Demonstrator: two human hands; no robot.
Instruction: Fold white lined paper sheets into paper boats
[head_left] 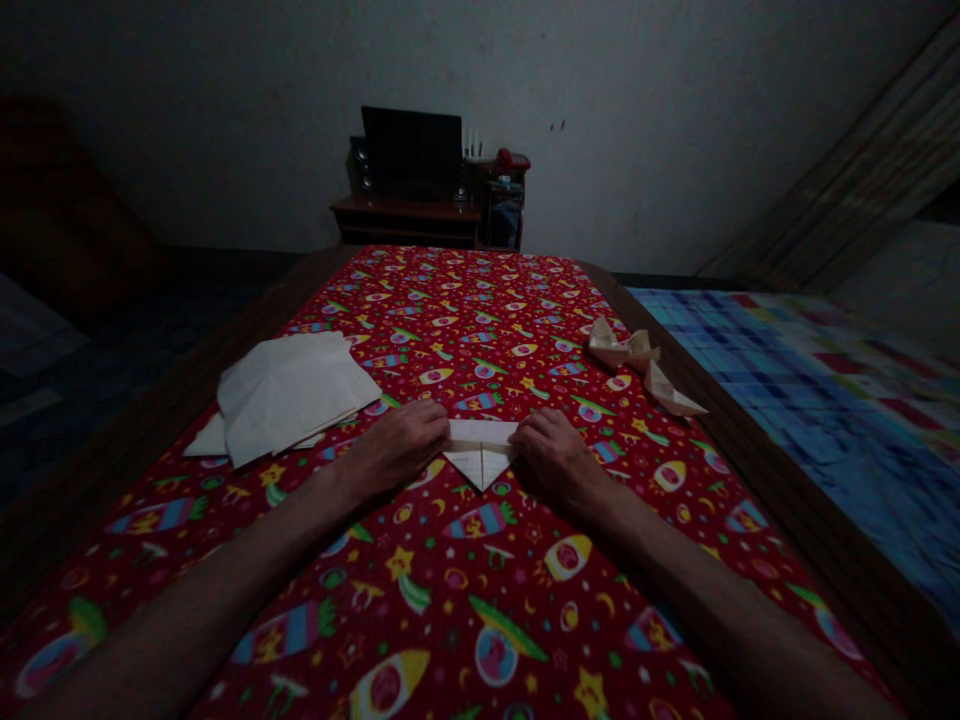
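Between my hands lies a folded sheet of paper (pixel 482 455) on the red patterned cloth, with a straight band along its far edge and a point toward me. My left hand (pixel 411 436) grips the paper's left end with bent fingers. At the right end, my right hand (pixel 551 448) pinches it in the same way. The fingertips hide both corners. Left of my left hand is a stack of pale paper sheets (pixel 296 390), some with crease lines. Several folded paper boats (pixel 622 345) sit near the cloth's right edge.
The red cloth (pixel 450 590) covers a table with a dark wooden border (pixel 765 510). Beyond its far end stand a desk with a dark monitor (pixel 412 150) and a red telephone (pixel 513 159). A bed with a blue plaid cover (pixel 795 400) is on the right.
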